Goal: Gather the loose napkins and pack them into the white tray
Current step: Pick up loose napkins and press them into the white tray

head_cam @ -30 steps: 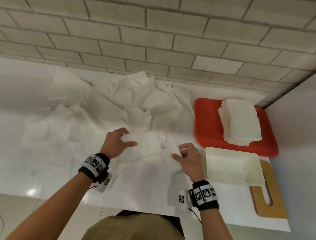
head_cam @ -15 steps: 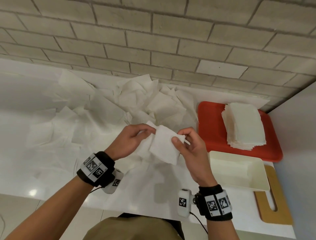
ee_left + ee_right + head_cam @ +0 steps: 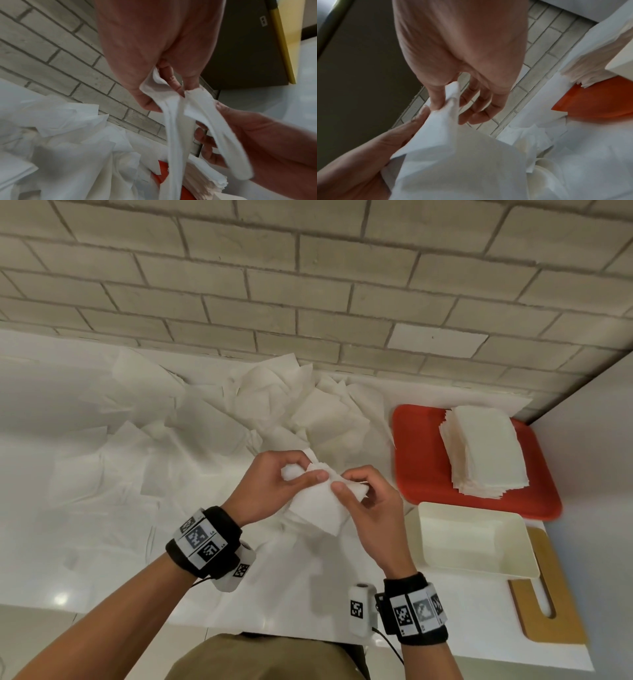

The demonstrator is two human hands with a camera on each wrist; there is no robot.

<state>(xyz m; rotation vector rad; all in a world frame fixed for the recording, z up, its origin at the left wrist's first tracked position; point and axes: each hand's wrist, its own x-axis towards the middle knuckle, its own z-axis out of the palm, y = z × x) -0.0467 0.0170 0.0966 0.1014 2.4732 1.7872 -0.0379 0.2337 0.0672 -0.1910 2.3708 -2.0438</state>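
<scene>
Both hands hold white napkins (image 3: 318, 508) up above the counter, near its middle. My left hand (image 3: 274, 484) pinches their upper left part between thumb and curled fingers. My right hand (image 3: 359, 494) pinches the upper right corner. In the left wrist view the napkins (image 3: 173, 129) hang down in folds from my left hand (image 3: 154, 83). In the right wrist view my right hand (image 3: 452, 100) nips the top edge of the napkins (image 3: 453, 155). The white tray (image 3: 476, 539) sits to the right of my hands. Loose napkins (image 3: 212, 433) lie scattered over the counter's left and back.
A red tray (image 3: 418, 460) at the back right carries a neat stack of napkins (image 3: 486, 450). A wooden board (image 3: 555, 625) lies under the white tray's right end. A brick wall (image 3: 308, 285) runs behind the counter, and a white side wall closes the right.
My hands lifted the napkins off the counter a second ago and have since drawn closer together, bunching them between the fingers.
</scene>
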